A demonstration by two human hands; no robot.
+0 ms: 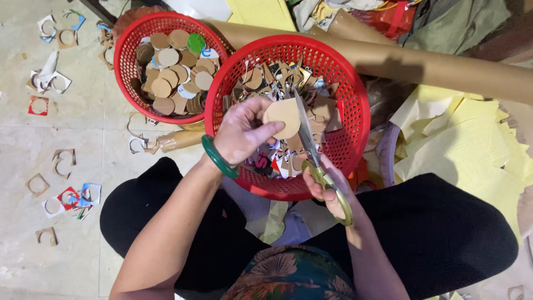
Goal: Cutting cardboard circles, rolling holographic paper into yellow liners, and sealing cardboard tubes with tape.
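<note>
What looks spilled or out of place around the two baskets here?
Cardboard offcuts with round holes lie scattered over the tiled floor, outside both red baskets. One green disc stands out among the brown discs in the far basket.

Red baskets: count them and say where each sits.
2. One red basket, upper left, holds round cardboard discs; the other basket, centre, holds scraps beneath the hands. None looks hidden.

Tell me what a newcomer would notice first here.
Two red baskets stand out: the left basket is heaped with cut cardboard discs, the nearer basket with ragged scraps. Over the nearer one, the left hand pinches a disc while the right hand works scissors at its edge. Yellow paper lies at right.
</note>
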